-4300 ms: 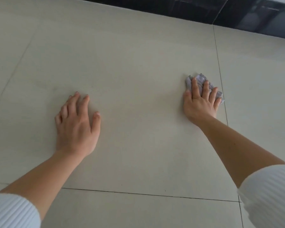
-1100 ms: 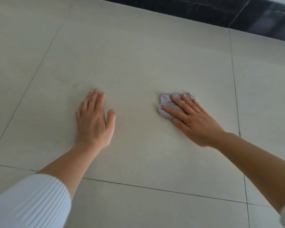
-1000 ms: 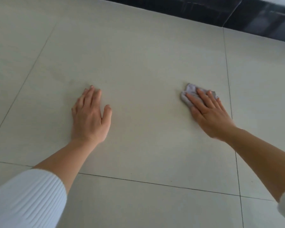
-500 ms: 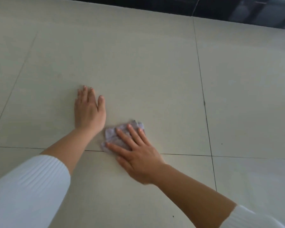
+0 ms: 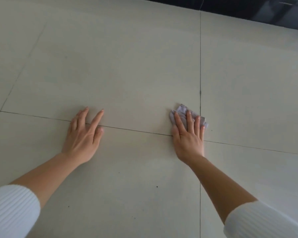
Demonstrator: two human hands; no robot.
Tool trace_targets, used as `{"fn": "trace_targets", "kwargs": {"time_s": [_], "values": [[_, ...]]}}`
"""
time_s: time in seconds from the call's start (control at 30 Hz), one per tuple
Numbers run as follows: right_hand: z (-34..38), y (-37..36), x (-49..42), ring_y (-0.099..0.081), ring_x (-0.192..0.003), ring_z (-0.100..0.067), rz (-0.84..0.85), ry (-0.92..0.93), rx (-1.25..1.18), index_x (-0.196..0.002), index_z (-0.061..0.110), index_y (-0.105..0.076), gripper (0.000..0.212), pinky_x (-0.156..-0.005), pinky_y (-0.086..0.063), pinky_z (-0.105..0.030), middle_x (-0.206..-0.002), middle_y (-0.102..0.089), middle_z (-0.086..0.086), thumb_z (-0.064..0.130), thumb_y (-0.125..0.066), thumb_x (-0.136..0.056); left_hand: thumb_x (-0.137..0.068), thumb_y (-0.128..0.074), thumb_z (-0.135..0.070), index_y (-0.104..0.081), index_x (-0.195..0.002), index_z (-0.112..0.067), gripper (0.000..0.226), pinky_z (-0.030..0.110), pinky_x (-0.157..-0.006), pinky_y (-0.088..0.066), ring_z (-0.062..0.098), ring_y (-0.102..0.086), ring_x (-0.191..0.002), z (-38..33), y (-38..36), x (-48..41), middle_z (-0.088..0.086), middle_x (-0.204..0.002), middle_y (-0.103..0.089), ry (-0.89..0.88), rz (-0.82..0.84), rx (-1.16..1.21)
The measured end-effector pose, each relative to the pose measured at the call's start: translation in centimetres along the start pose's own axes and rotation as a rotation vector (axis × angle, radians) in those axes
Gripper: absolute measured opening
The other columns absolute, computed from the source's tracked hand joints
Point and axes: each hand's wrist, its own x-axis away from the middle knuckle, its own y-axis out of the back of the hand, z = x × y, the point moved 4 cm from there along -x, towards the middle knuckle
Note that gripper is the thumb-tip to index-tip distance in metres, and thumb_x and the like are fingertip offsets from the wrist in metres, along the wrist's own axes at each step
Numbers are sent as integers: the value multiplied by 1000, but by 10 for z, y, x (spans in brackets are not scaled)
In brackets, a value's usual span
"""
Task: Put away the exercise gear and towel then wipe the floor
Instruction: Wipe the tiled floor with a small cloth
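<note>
White ribbed knit: left sleeve (image 5: 12,212), ending partway up the forearm.

Left hand (image 5: 83,136): flat on the floor, fingers straight and spread across a grout line (image 5: 136,130). Its grip is slack and holds nothing. We judge it a prop for our weight.

Floor (image 5: 127,66): large pale beige tiles, smooth, with a soft sheen and thin dark seams. A few small dark specks (image 5: 157,186) lie on the near tile, between our arms.

Cloth (image 5: 182,109): small, lilac-grey, soft and crumpled. It lies on the floor just left of the long seam running away from us, on the far side of the cross seam.

Right hand (image 5: 187,136): fingers straight, pressing the cloth down. The grip is not curled round it, only laid flat upon it.

Right sleeve (image 5: 258,220): same white ribbed knit.

Dark glossy band (image 5: 248,7): along the floor's far edge.

Exercise gear and towel: none in view, so we judge wiping to be the step in hand. To do it well we should put the palm's weight over the cloth, work in overlapping passes, draw back across the specks, and refold once a face is soiled.
</note>
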Motion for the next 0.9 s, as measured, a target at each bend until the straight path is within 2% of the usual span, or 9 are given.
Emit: {"fn": "trace_targets", "kwargs": {"time_s": [0.07,0.17,0.37,0.43,0.5,0.6,0.67,0.77,0.9], "values": [[33,-14,15,27,-144,-24,15,42,-54,-145,50,13,50,-113,24,-38,-159,21,7,50,-9,-101,-97,-27,-37,-25,-148,-29,52,47,-114,-16,37,-16,-139,-11,-1,7,24,-151,-19,75,-15,57],[76,-31,48,30,-142,-27,104,294,11,-148,48,10,53,-114,23,-42,-159,21,4,51,-3,-97,-99,-35,-29,-21,-149,-30,52,41,-117,-9,32,-7,-144,-15,0,9,20,-156,-8,139,63,78],[92,-55,109,26,-144,-26,242,755,75,-151,43,-8,51,-113,23,-42,-160,12,3,46,-11,-101,-98,-36,-32,-7,-152,-24,61,42,-117,-13,28,-2,-146,-24,4,25,14,-159,1,120,228,-54],[83,-62,125,16,-147,-26,259,824,77,-150,43,-18,49,-115,18,-44,-162,0,4,44,-15,-102,-99,-34,-35,-2,-152,-21,63,40,-117,-12,26,0,-147,-32,5,36,12,-159,6,111,282,-101],[70,-66,132,-10,-148,-27,227,853,141,-146,44,-32,47,-119,-1,-48,-159,-22,4,44,-21,-101,-99,-33,-36,2,-151,-19,65,40,-117,-13,26,0,-147,-38,5,49,12,-159,8,74,328,-147],[38,-54,118,-29,-143,-28,140,747,134,-144,41,-38,46,-117,-12,-44,-154,-36,2,43,-27,-99,-99,-33,-42,9,-150,-21,70,39,-118,-12,22,2,-147,-33,10,62,9,-157,16,-14,471,-257],[4,-36,98,-16,-147,-26,97,579,143,-149,44,-25,49,-117,-3,-40,-158,-24,3,46,-20,-100,-98,-31,-48,13,-149,-26,71,36,-118,-10,19,1,-147,-24,19,67,4,-157,19,-71,588,-330],[-55,-7,67,12,-148,-21,75,323,188,-148,51,4,56,-117,16,-35,-162,6,6,52,3,-92,-98,-28,-50,14,-148,-27,70,33,-119,-9,16,2,-147,-10,31,63,1,-159,11,-97,578,-373],[-106,16,56,15,-148,-27,61,-7,98,-148,51,9,52,-120,7,-43,-162,14,4,47,-1,-97,-97,-24,-52,17,-147,-30,68,35,-119,-4,16,11,-146,-3,28,62,0,-156,19,-128,546,-376]]}}
